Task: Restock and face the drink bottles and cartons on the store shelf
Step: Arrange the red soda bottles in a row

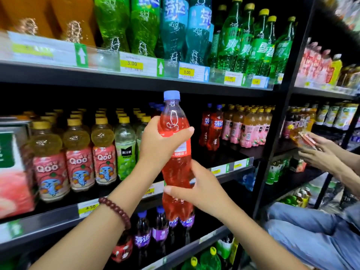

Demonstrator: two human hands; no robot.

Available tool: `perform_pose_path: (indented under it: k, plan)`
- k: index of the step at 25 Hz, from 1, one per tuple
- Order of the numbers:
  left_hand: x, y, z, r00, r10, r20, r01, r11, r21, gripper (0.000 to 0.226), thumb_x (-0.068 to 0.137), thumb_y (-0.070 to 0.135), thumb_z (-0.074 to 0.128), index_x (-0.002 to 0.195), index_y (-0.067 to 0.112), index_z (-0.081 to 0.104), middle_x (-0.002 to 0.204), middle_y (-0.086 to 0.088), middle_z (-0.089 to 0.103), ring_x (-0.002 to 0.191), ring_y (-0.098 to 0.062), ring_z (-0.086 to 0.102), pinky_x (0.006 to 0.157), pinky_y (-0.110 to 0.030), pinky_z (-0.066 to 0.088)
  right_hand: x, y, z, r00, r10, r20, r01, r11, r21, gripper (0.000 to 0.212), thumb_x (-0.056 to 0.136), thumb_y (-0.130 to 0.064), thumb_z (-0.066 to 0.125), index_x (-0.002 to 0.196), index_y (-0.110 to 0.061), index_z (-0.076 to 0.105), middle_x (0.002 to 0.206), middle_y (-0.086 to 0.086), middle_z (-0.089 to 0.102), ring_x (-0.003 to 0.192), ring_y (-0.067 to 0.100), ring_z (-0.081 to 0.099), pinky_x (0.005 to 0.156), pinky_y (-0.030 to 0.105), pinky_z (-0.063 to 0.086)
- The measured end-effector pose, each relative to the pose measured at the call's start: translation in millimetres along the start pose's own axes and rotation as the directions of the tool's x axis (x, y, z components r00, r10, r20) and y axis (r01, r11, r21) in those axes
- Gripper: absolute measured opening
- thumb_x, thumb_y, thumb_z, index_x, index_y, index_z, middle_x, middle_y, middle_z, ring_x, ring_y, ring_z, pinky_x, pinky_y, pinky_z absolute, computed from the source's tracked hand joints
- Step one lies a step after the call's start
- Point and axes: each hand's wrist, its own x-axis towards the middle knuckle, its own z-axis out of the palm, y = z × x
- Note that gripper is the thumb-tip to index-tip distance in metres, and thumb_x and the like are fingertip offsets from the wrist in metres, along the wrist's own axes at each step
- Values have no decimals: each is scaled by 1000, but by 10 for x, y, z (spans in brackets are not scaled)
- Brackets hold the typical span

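A: Red soda bottle [176, 152] position?
B: Upright between both hands, in front of the middle shelf [231, 168].
A: Grasp?
B: Left hand [161, 143] wraps the upper body below the blue cap [171, 95]; right hand [200, 189] clasps the lower body.

The bottle [176, 152] stands upright in front of the middle shelf [229, 168]. The left hand [161, 145] holds it up high. The right hand [202, 190] holds it lower down.
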Motion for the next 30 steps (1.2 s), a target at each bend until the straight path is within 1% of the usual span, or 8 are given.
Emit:
perform_pose_path:
  k: [3,5,8,11,13,18,24,30]
  plan:
    - [-35,35,-120,995,-18,98,31,991,-132,43,50,40,79,83,18,62,73,2,67,67,-13,66,64,-30,55,-32,-41,-94,949,32,312,-182,866,466,43,83,-22,69,123,-19,55,114,-1,67,106,13,64,92,32,52]
    - [-53,53,-170,988,-46,144,76,975,-209,32,60,32,75,85,19,61,71,4,68,65,-12,66,63,-28,55,-34,-48,-84,959,17,284,-175,823,541,48,75,-16,69,121,-14,55,109,6,69,101,20,66,90,37,53]
    - [-46,49,-190,997,-40,70,50,987,-154,40,61,44,75,89,19,63,81,0,69,72,-12,68,68,-30,55,-53,-115,64,997,70,16,-71,914,399,55,65,-24,79,113,-21,52,100,8,68,90,14,66,81,29,54]
    - [-44,69,-177,997,-56,-53,50,993,-109,52,54,51,75,87,13,63,85,-8,70,73,-16,68,69,-32,55,-104,-131,204,952,-2,-308,-3,1000,-17,57,63,-37,82,101,-26,41,85,-6,58,78,6,57,70,25,46]
    - [-46,75,-176,996,-73,-43,67,991,-119,44,53,47,76,81,15,63,78,-5,70,70,-16,67,69,-35,55,-131,-143,209,969,-5,-247,6,1000,2,53,70,-36,79,107,-28,43,90,-11,61,83,3,60,73,21,47]
    - [-74,39,-174,998,-43,55,54,979,-199,37,48,49,71,73,23,62,64,7,65,62,-10,62,63,-29,52,-110,-90,1,973,40,227,-147,868,475,51,73,-15,72,121,-19,54,102,-3,71,95,11,68,82,25,54]
    - [8,57,-37,995,94,42,-95,995,13,27,69,48,67,71,21,62,66,8,62,64,-8,59,63,-28,47,21,47,142,990,101,-96,-52,907,418,61,62,-4,84,112,-23,56,106,1,69,96,13,67,86,31,54]
    - [64,-201,59,989,94,113,-97,995,18,29,74,52,63,83,24,64,80,6,69,75,-5,65,68,-19,50,158,326,-4,976,117,-183,-27,902,430,57,56,-9,82,104,-27,58,100,-2,69,94,15,66,83,29,54]
